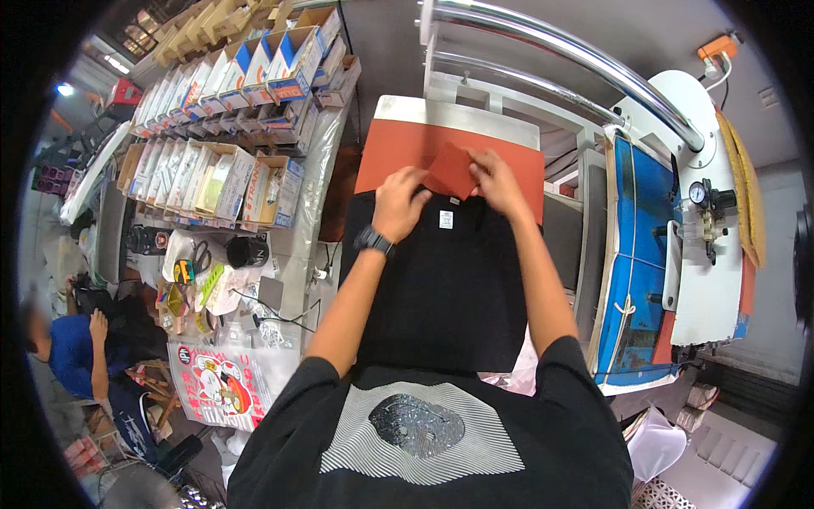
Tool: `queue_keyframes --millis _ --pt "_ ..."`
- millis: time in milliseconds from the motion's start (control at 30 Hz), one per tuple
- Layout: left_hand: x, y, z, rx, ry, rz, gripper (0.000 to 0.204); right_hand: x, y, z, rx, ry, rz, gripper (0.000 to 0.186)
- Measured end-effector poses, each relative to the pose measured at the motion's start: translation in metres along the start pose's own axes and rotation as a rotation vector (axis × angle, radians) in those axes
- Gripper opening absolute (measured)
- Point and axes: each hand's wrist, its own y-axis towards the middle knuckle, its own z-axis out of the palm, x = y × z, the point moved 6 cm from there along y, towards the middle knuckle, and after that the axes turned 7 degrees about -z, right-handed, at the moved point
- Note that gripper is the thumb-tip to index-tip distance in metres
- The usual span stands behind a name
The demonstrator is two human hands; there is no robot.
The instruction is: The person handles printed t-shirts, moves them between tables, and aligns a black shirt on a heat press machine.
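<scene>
A black T-shirt (441, 297) lies on the red-orange pad of the press's lower platen (390, 140), its collar toward the far end. A white label (445, 220) shows inside the neck. Over the collar is a small red square sheet (451, 170), tilted up. My right hand (496, 181) pinches its right edge between thumb and fingers. At its left edge is my left hand (397, 204), wearing a dark watch; the fingertips reach the sheet, and the thumb stands apart over the shirt.
Metal rails (543, 42) of the press cross the far side. A blue platen (638, 246) and a pressure gauge (698, 193) stand to the right. On the left are a bench (326, 182), white-blue cartons (292, 64), scissors (202, 254) and a seated person (76, 356) in blue.
</scene>
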Motion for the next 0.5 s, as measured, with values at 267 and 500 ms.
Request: queue_keyframes --millis 267,500 --pt "-0.004 0.031 0.042 0.347 0.232 0.164 0.018 -0.043 0.044 -0.014 0.207 -0.349 -0.190 0.029" --pt "0.010 0.023 0.046 0.310 0.122 0.083 0.019 -0.011 -0.007 0.013 0.436 -0.474 -0.293 0.029"
